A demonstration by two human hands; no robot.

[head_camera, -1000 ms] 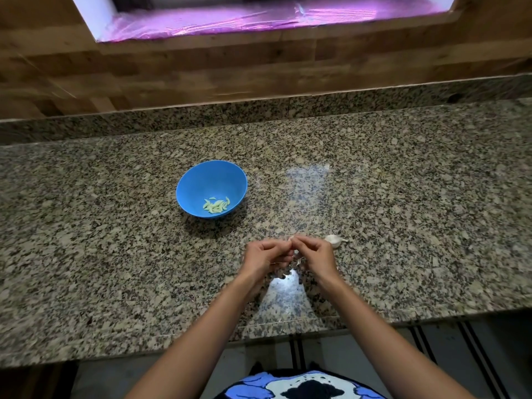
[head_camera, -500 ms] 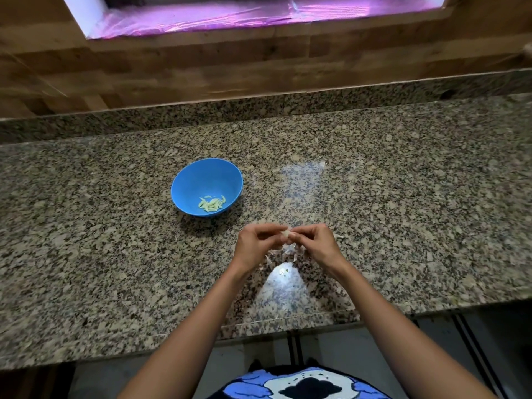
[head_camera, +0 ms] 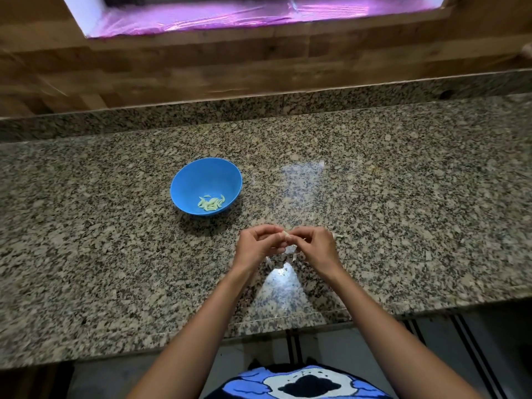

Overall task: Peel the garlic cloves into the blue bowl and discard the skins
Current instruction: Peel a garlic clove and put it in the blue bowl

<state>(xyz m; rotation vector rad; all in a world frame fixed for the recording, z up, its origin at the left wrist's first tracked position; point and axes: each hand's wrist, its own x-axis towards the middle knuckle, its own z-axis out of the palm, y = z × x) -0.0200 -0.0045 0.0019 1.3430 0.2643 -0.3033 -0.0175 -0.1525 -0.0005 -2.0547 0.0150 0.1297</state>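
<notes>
A blue bowl (head_camera: 190, 180) stands on the granite counter, holding several pale peeled garlic cloves (head_camera: 211, 203). In front and to the right of it, my left hand (head_camera: 256, 244) and my right hand (head_camera: 315, 246) meet fingertip to fingertip and pinch one small garlic clove (head_camera: 286, 234) between them. Thin white skins (head_camera: 288, 250) lie on the counter under my hands. The tip of a garlic piece (head_camera: 338, 235) peeks out behind my right hand; most of it is hidden.
The granite counter (head_camera: 403, 197) runs the full width, with a raised granite lip and a wooden wall behind it. Its front edge passes under my forearms. A bright light reflection shines on the stone just below my hands.
The view has shifted slightly, so bowl and hands sit a little higher and further left. Both hands keep working the clove; the garlic piece behind my right hand is more hidden now.
</notes>
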